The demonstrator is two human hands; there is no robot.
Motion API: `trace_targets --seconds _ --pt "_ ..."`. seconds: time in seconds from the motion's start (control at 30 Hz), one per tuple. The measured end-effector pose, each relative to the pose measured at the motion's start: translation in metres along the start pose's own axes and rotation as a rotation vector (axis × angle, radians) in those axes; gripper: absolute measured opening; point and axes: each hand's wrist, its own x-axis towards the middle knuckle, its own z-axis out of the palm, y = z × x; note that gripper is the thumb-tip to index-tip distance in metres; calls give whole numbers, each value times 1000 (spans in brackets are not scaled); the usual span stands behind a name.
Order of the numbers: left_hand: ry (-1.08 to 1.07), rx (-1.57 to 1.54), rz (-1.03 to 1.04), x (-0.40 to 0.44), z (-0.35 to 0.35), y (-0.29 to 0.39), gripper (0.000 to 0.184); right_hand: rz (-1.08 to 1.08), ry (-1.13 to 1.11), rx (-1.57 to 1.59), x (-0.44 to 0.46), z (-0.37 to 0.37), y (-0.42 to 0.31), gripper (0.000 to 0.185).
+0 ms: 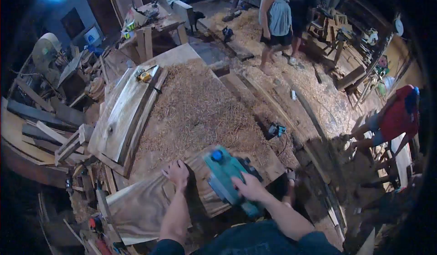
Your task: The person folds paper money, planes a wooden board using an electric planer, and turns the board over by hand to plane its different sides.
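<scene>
"Set the scene for us, biggest first!"
"A broad brown wooden desk (181, 53), most of its top under a spread of curly tan wood shavings (195, 105). Along its near edge lies a long, wide board of boldly grained wood (141, 205)."
"And on the board?"
"A chunky green power planer (224, 171), towards the desk's near right corner. Watch its long axis: it slants from the far-left end back to the torso, across the board's length rather than along it."
"Which hand is nearer?"
"The right hand (251, 187), no contest! It's on the planer, fingers curled over the top of the body."
"The left?"
"The left hand (177, 173) is palm down near the board's far edge, fingers spread, holding nothing. From there the planer lies to the right, just apart."
"Smallest?"
"The round blue knob (216, 155) on the planer's far end, with neither hand touching it."
</scene>
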Motion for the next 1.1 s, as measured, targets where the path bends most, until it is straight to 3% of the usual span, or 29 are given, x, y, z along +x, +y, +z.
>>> trace_targets --seconds 0.1,0.2,0.23,0.33,0.4,0.47,0.53,0.57,0.6,0.63,0.7,0.77,0.9,0.93,0.97,1.07,1.1 --pt "-95 -55 -61 0 -30 22 32 194 -60 -38 -47 -42 -7 49" --pt "-83 -48 86 -6 -30 12 37 238 36 -48 -48 -71 -1 46" --pt "-83 -3 115 -16 -38 11 50 182 53 -36 -43 -80 3 45" --pt "-76 108 268 -66 -59 -38 63 58 115 19 -12 -97 10 39" --pt "-81 220 171 -107 -96 -62 68 15 196 95 10 -95 11 34" --pt "-93 318 137 -144 -113 -137 65 -88 240 163 34 -88 7 30" --pt "-98 150 -111 -172 -147 -207 59 -139 273 220 57 -80 11 29" --pt "-48 -9 -458 -191 -171 -217 58 -141 282 237 70 -78 16 29" --pt "-300 248 -703 -184 -209 -227 74 -141 288 253 79 -76 18 29" --pt "-303 247 -875 -193 -230 -243 74 -130 293 258 80 -74 17 30" --pt "-34 -117 -995 -209 -260 -264 73 -93 311 269 78 -73 18 30" --pt "206 -654 -947 -221 -265 -270 72 -129 393 71 86 -73 41 33" --pt "315 -1391 -788 -220 -235 -242 71 -285 705 -317 47 -61 25 50" --pt "293 -1476 -747 -216 -227 -238 71 -351 798 -426 35 -56 23 54" --pt "255 -1513 -712 -213 -219 -244 70 -364 747 -415 19 -49 27 58" --pt "115 -1431 -543 -224 -191 -328 71 -440 477 -243 -21 -21 59 60" --pt "74 -1389 -490 -227 -191 -336 71 -288 352 -249 -32 -8 68 62"
